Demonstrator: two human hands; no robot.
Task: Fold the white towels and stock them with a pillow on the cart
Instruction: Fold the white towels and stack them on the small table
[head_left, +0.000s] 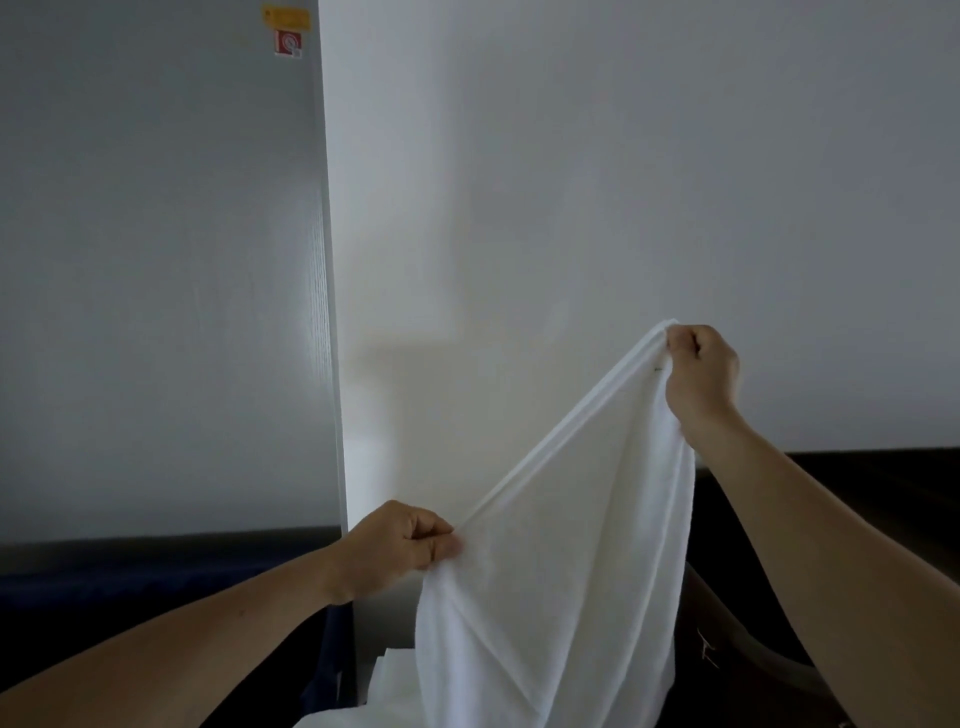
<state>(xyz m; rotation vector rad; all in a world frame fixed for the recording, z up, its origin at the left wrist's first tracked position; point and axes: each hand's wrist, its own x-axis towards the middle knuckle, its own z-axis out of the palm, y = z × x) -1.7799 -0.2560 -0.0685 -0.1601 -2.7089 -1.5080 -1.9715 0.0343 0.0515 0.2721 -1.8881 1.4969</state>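
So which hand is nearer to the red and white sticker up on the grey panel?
Left. The left hand grips the white towel low down, almost below the sticker. The right hand holds the towel's raised end, higher but far off to the right.

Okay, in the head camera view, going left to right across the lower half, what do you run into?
Left hand pinching the towel edge → white towel hanging between the hands → right hand gripping its raised corner.

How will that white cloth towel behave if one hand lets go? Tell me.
The white cloth towel looks floppy: it sags below its taut top edge. Released by the right hand, it would probably swing under the left hand. It seems light; pinches hold it.
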